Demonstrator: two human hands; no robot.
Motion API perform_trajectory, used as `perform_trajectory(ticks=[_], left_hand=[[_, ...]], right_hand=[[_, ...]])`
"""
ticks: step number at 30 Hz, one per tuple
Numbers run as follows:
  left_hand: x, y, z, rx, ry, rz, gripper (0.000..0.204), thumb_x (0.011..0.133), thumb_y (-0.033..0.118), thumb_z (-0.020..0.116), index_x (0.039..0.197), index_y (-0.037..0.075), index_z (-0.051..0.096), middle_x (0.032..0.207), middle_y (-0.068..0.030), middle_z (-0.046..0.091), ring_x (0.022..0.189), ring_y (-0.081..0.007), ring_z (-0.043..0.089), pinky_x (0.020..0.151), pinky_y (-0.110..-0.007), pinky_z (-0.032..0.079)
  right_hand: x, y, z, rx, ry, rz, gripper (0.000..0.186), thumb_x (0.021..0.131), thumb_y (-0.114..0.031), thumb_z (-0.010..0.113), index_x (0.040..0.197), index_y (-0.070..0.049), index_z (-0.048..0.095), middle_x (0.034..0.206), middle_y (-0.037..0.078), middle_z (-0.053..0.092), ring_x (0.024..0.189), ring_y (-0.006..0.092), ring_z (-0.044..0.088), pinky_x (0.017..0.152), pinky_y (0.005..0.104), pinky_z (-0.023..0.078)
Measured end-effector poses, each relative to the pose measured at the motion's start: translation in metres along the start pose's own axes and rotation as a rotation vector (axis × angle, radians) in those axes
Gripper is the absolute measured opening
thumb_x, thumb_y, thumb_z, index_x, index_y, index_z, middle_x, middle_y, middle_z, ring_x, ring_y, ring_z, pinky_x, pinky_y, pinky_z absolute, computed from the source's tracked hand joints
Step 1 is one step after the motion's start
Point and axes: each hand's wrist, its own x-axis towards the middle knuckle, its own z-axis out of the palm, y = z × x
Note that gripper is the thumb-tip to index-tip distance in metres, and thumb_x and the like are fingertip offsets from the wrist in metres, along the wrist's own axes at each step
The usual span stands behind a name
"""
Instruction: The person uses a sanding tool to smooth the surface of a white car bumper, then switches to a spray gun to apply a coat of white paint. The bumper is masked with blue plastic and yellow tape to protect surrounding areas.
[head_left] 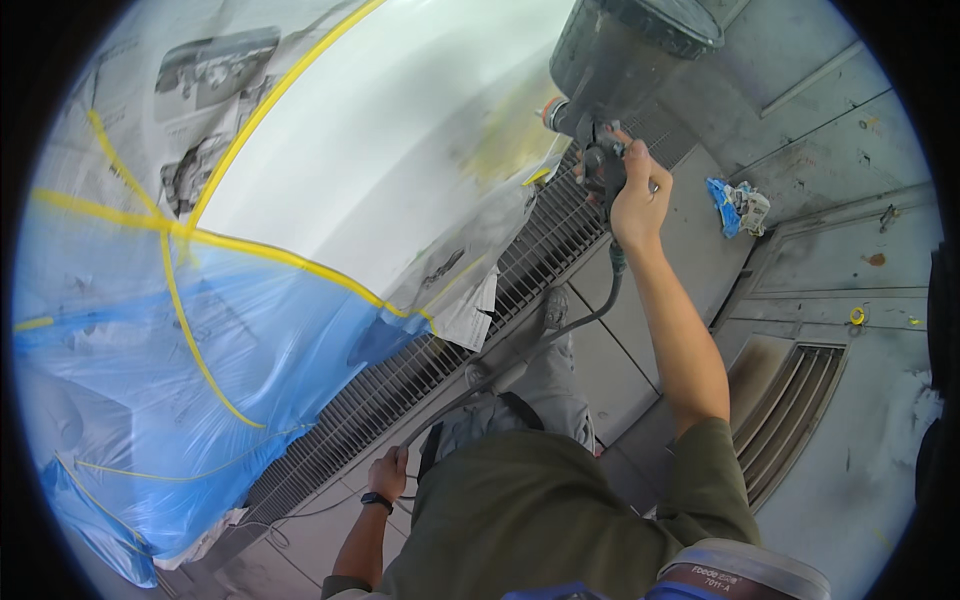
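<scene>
Hose (pixel 578 324) could be the troublemaker imo: it droops across the legs (pixel 550 385), so one bad step might snag it and yank the gun (pixel 598 160) into the panel (pixel 370 150). Left hand (pixel 388 472) grips the hose, right hand (pixel 640 195) is wrapped round the gun, by the panel's right edge. Cup (pixel 615 65) on top is cloudy, can't tell how full; tipping it might drip.

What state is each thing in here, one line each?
Right hand: closed around spray gun
Spray gun: held up, hose attached
Cup: lidded, mounted on gun
Left hand: closed on hose
Hose: bent
White panel: uncovered
Blue sheet: wrinkled, draped
Masking paper: lower corner loose
Scrap bundle: crumpled
</scene>
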Motion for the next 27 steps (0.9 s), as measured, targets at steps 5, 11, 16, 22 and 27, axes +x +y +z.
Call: perform_trajectory(ticks=[5, 11, 16, 22, 27], left_hand=[[-0.017, -0.016, 0.013, 0.040, -0.035, 0.018, 0.045, 0.108, 0.052, 0.043, 0.108, 0.013, 0.066, 0.082, -0.0253, 0.071, 0.084, -0.0507, 0.067, 0.074, -0.062, 0.051], [-0.007, 0.001, 0.014, 0.041, -0.056, 0.029, 0.045, 0.108, 0.052, 0.044, 0.109, 0.013, 0.068, 0.081, -0.0238, 0.071, 0.083, -0.0498, 0.067, 0.074, -0.061, 0.052], [0.011, 0.041, 0.008, 0.133, -0.071, 0.025, 0.044, 0.108, 0.052, 0.046, 0.111, 0.015, 0.070, 0.079, -0.0232, 0.071, 0.082, -0.0478, 0.068, 0.073, -0.061, 0.052], [0.042, 0.126, 0.006, 0.102, -0.086, 0.048, 0.041, 0.107, 0.049, 0.049, 0.109, 0.013, 0.070, 0.076, -0.0221, 0.070, 0.078, -0.0476, 0.068, 0.069, -0.060, 0.052], [0.069, 0.209, 0.003, 0.062, -0.081, 0.084, 0.041, 0.108, 0.045, 0.049, 0.113, 0.010, 0.070, 0.078, -0.0239, 0.070, 0.080, -0.0481, 0.068, 0.070, -0.059, 0.052]], right_hand=[[-0.059, 0.001, 0.021, 0.012, -0.114, -0.034, 0.063, 0.110, -0.048, 0.049, 0.129, 0.010, 0.067, 0.085, 0.008, 0.074, 0.072, 0.0083, 0.065, 0.055, 0.0242, 0.050], [-0.060, 0.022, 0.017, 0.091, -0.303, -0.014, 0.063, 0.108, -0.049, 0.053, 0.117, 0.011, 0.071, 0.074, 0.003, 0.062, 0.065, 0.0090, 0.058, 0.056, 0.0257, 0.052], [0.004, 0.029, -0.026, 0.050, -0.289, 0.149, 0.067, 0.110, -0.047, 0.039, 0.128, 0.015, 0.059, 0.094, 0.022, 0.075, 0.074, 0.0224, 0.073, 0.052, 0.0287, 0.056], [0.111, 0.030, -0.101, 0.035, -0.110, 0.171, 0.067, 0.110, -0.047, 0.034, 0.140, 0.010, 0.054, 0.094, 0.020, 0.075, 0.077, 0.0251, 0.074, 0.053, 0.0302, 0.054], [0.210, 0.041, -0.149, -0.005, -0.046, 0.121, 0.068, 0.110, -0.048, 0.034, 0.146, 0.005, 0.054, 0.093, 0.016, 0.075, 0.075, 0.0215, 0.072, 0.054, 0.0291, 0.053]])
